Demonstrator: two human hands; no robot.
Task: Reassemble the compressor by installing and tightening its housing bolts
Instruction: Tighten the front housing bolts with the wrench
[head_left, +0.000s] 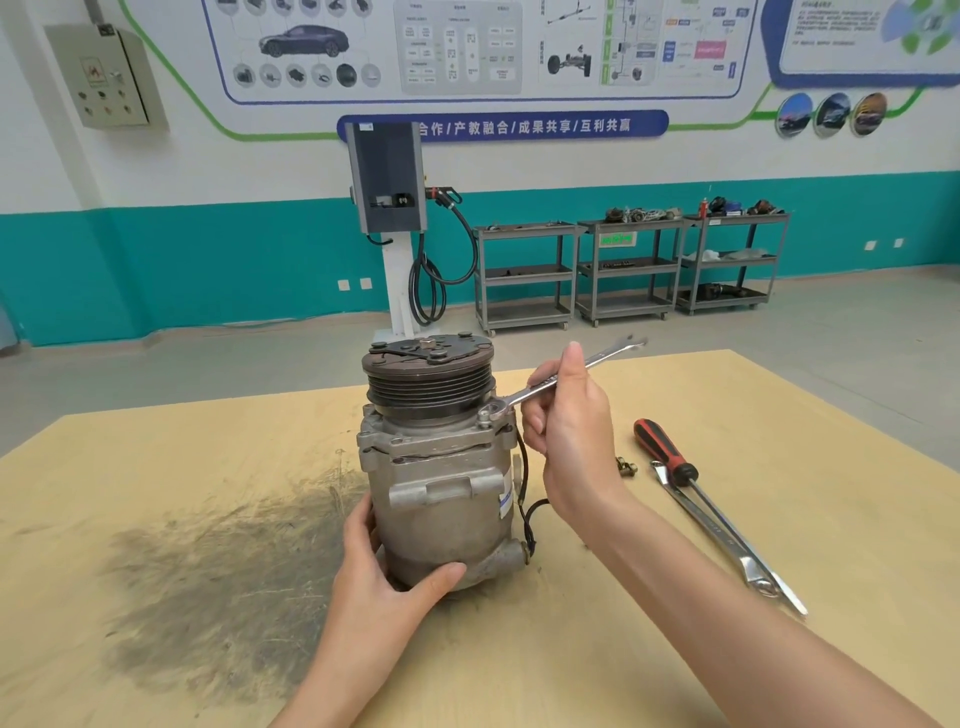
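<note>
A grey metal compressor (441, 478) stands upright on the wooden table (623, 649), its dark ribbed pulley on top. My left hand (387, 577) grips the lower left of its body, thumb across the front. My right hand (566, 421) holds a silver combination wrench (597, 358). The wrench's ring end sits over a housing bolt (485, 415) on the right flange just under the pulley; its open end points up and to the right.
A red-and-black screwdriver (670, 457) and a second silver wrench (727, 545) lie on the table to the right. A small brass-coloured part (626, 466) rests beside them. A dark grease smear (234, 571) covers the table's left. Carts and a charging post stand behind.
</note>
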